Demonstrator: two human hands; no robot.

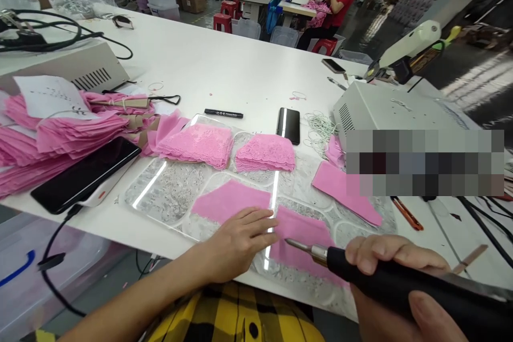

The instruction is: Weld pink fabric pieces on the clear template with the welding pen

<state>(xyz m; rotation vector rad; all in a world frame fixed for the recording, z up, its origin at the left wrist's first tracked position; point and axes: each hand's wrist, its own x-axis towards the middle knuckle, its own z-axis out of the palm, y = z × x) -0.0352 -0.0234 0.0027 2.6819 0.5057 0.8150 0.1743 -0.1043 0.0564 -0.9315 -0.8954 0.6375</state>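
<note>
- Right hand [401, 262] is closed around a black-handled tool [360, 271], its metal tip [298, 245] directed at the pink cloth [308, 230].
- Left hand [236, 240] is laid across the cloth, fingers extended, over a patterned panel [168, 192].
- Cloth is best kept smooth by light pressure, fingers clear of the tip.

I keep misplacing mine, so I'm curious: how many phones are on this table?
3: the left phone by the pink stack, the middle phone right of the black marker, and the far phone near the gray box. Others may be hidden.
</note>
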